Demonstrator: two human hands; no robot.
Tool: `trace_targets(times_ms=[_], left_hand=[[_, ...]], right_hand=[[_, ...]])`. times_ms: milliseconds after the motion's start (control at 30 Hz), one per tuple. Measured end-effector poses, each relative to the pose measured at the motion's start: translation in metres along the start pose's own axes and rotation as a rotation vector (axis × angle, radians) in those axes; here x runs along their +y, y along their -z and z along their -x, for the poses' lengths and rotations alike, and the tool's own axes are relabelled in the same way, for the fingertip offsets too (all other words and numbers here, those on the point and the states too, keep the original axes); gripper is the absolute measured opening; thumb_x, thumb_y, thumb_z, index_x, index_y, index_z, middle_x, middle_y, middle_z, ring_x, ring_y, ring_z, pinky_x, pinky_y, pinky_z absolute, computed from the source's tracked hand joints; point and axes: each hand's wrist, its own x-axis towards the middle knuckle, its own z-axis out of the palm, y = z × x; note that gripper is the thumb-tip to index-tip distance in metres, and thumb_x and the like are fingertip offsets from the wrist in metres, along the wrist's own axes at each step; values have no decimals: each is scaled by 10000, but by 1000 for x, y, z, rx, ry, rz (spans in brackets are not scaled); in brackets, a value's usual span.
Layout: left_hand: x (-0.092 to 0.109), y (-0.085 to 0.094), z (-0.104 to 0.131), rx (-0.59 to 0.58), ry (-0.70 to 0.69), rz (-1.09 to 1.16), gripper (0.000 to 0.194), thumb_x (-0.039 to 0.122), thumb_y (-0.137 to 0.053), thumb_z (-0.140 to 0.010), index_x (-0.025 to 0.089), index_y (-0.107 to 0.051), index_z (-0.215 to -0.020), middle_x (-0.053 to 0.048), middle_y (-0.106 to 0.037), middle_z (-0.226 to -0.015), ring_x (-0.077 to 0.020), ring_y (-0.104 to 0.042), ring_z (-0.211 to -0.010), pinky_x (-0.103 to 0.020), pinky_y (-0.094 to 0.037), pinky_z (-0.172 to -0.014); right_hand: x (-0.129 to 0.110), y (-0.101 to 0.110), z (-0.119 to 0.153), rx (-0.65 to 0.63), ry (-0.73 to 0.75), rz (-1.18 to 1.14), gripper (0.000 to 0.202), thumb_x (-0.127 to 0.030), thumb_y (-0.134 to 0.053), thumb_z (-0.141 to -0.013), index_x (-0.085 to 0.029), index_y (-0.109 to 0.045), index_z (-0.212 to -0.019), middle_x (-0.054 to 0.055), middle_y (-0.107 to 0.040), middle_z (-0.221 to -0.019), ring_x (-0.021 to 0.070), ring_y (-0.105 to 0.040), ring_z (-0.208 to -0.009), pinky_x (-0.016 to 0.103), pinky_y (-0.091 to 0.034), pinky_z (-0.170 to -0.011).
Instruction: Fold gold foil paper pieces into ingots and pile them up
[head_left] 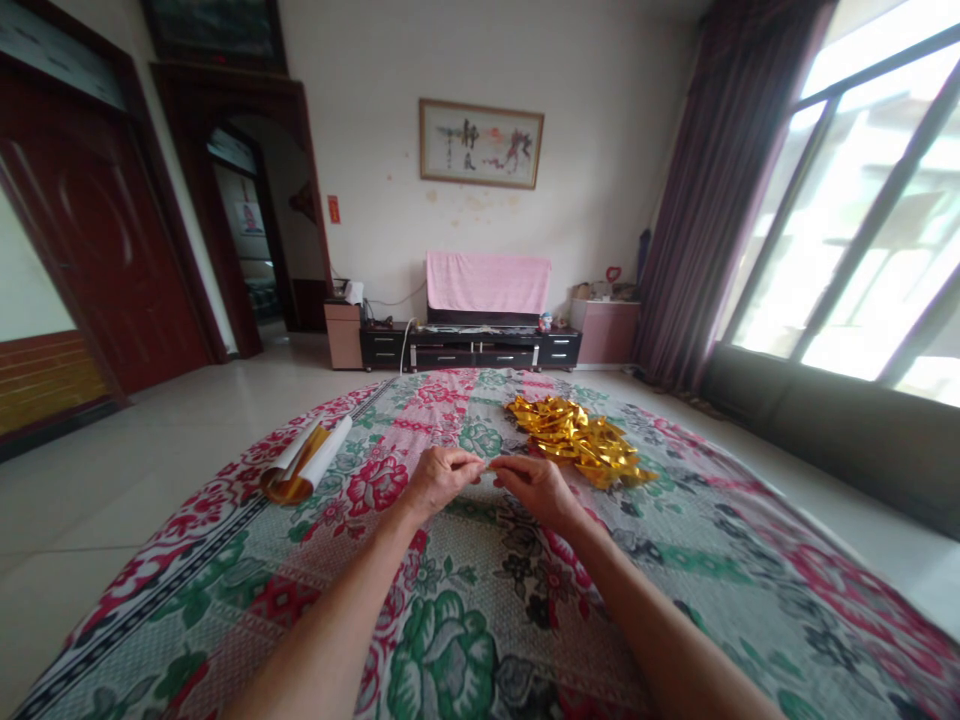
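My left hand (448, 478) and my right hand (536, 487) meet fingertip to fingertip above the middle of the flowered cloth. Both are closed in a pinch. Whatever sits between the fingertips is too small and too covered to name. Just beyond my right hand lies a heap of folded shiny gold foil pieces (589, 440). To the left of my left hand rests a curled roll of sheets (307, 460), white on the outside and gold on the inside.
The patterned cloth (442, 660) covers a broad rounded surface before me. Farther back stand a low black cabinet (472, 350) and a pink cloth (487, 282) draped over a wide object. A dark curtain (690, 200) hangs by the window; doors are on the left.
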Motion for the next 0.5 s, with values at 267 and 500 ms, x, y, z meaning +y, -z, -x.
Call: trace_targets(times_ms=[267,500], left_hand=[[0,-7,0,2,-16,-5,260,338,-522,-743,153,-696,-800,-30,-688,-668,-135,-639,-604,-183,-453,-557],[-4,-10,-2,1,-37,-69,263,352,-517,-747,158,-692,-769,-23,-683,-671,-118,-614,-578,-175,-435,-541]], right_hand=[[-8,-1,1,21,63,139,254,-284,-468,-828,-173,-691,-773,-2,-634,-628,95,-557,-575,161,-381,-521],[-8,-4,0,85,118,215,254,-266,-473,-822,-153,-670,-707,-6,-609,-593,79,-509,-539,163,-351,-522]])
